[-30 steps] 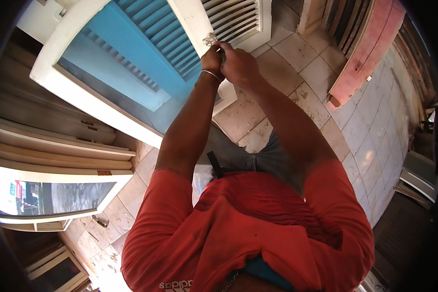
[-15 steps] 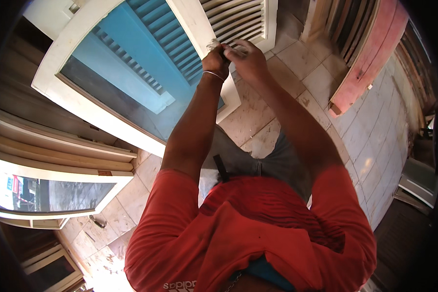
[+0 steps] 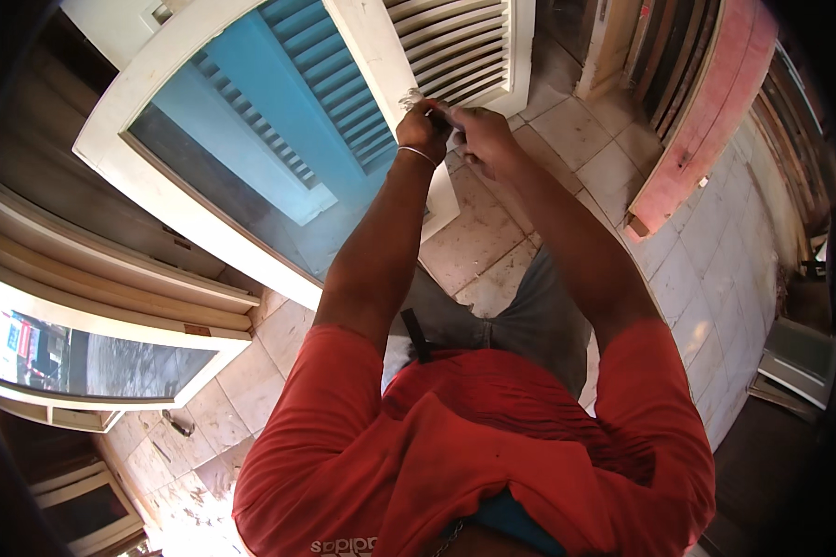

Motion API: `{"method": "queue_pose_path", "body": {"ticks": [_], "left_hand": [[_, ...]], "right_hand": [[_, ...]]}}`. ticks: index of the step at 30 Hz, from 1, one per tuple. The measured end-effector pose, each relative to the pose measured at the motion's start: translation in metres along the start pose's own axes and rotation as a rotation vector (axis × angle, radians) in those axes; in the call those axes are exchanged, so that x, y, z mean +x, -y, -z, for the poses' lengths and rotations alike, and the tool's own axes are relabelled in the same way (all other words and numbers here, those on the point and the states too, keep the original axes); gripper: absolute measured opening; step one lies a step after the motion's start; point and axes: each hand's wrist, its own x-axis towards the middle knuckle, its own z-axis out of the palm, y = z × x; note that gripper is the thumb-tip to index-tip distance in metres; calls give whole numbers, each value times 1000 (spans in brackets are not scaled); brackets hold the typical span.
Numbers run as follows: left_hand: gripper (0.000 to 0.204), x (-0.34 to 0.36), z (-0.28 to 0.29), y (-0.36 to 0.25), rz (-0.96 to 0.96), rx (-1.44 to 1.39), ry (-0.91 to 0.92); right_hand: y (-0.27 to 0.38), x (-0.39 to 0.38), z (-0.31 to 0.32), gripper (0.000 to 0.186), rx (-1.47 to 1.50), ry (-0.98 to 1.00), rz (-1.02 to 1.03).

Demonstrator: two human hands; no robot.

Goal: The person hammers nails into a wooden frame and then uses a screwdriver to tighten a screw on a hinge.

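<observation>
Both my hands meet in front of a white-framed glass panel (image 3: 218,227), beside its right-hand upright. My left hand (image 3: 422,132), with a thin pale band at the wrist, is closed around something mostly hidden. A crumpled whitish bit, perhaps cloth or paper, (image 3: 411,97) pokes out above its fingers. Close against it on the right, my right hand (image 3: 489,139) is closed with curled fingers. Something dark shows between the two hands, too small to name. Through or in the glass, blue louvred shutters (image 3: 316,111) are visible.
A white louvred panel (image 3: 455,46) stands just beyond my hands. To the right leans a pinkish-red wooden board (image 3: 711,121). Another white-framed glass panel (image 3: 130,367) lies or leans at left, below stacked pale frames (image 3: 93,269). Dusty tiles (image 3: 478,246) cover the floor.
Both hands have come slightly lower and to the right in view. My right hand's fingers, raised and more spread before, are now curled in closer. The surroundings have shifted slightly in view.
</observation>
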Motion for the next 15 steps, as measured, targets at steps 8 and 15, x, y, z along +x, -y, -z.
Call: {"method": "queue_pose_path", "body": {"ticks": [8,15], "left_hand": [[27,1,3,9,47,-138,191],[18,-3,-2,7,23,-159,55]], "right_hand": [[0,1,-3,35,-42,-152,6],[-6,3,-14,31,-919,-436,844]]}}
